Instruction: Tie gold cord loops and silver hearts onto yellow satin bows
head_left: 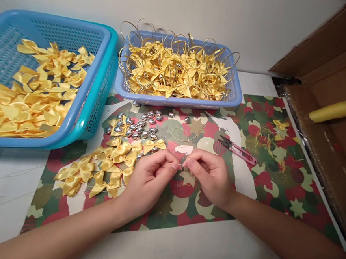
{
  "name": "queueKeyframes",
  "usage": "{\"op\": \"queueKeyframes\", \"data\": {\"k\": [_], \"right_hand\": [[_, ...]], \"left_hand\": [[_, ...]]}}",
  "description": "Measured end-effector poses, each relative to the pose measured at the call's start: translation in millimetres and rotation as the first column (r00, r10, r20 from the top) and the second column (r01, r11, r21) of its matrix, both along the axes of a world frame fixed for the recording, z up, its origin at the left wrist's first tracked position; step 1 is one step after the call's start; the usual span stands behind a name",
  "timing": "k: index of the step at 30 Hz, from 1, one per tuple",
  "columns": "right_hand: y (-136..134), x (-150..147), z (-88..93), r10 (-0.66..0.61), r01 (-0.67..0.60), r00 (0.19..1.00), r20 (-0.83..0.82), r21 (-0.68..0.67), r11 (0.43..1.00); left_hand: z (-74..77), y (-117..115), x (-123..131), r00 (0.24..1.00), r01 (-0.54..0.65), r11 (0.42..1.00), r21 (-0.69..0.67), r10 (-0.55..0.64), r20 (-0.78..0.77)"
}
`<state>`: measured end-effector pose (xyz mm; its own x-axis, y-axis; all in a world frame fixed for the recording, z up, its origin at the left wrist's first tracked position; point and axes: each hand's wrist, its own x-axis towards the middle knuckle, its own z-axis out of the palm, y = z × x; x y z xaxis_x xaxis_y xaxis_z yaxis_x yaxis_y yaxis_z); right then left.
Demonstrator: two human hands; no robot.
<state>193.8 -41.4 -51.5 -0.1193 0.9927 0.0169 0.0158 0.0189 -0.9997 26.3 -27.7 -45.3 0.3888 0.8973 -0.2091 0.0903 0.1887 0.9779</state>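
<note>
My left hand and my right hand meet over the patterned paper, thumb and forefinger of each closed in a pinch. A short piece of thin cord runs between the fingertips. Just beyond them, a thin gold cord curls in a loop on the paper; whether it is the same strand I cannot tell. Beside my left hand lie several yellow satin bows. Small shiny silver beads are scattered behind these bows. Pink-handled thread snips rest to the right of my right hand, untouched.
A blue basket of yellow bows, nested in a turquoise one, stands at left. Behind the beads, another blue basket holds bows with gold wire loops. Thread scraps lie at right, near a cardboard box with a yellow rod.
</note>
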Motion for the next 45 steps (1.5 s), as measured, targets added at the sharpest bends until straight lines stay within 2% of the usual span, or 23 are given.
{"op": "queueKeyframes", "data": {"k": [5,14,26,35,45], "right_hand": [[0.3,-1.3,-1.0,-0.11,0.11,0.994,-0.004,0.078,0.991],[-3.0,-1.9,-1.6,-0.115,0.079,0.981,0.155,0.223,0.972],[-0.8,-0.1,-1.5,-0.141,0.13,0.984,0.107,0.107,0.986],[-1.4,-0.4,-2.1,-0.098,0.082,0.988,0.118,0.133,0.988],[-1.7,-0.5,-1.6,-0.075,0.052,0.983,0.17,0.138,0.989]], "left_hand": [[-1.3,-0.5,0.4,1.0,-0.008,1.0,-0.003,0.008,-0.005],[0.7,0.4,0.9,1.0,0.029,0.999,0.018,-0.029,-0.009],[2.3,1.5,1.2,0.999,0.02,0.999,-0.047,-0.019,0.034],[4.9,2.6,2.7,0.999,-0.004,1.0,-0.005,0.004,0.045],[1.4,2.0,2.3,0.999,0.035,0.999,-0.022,-0.035,0.004]]}}
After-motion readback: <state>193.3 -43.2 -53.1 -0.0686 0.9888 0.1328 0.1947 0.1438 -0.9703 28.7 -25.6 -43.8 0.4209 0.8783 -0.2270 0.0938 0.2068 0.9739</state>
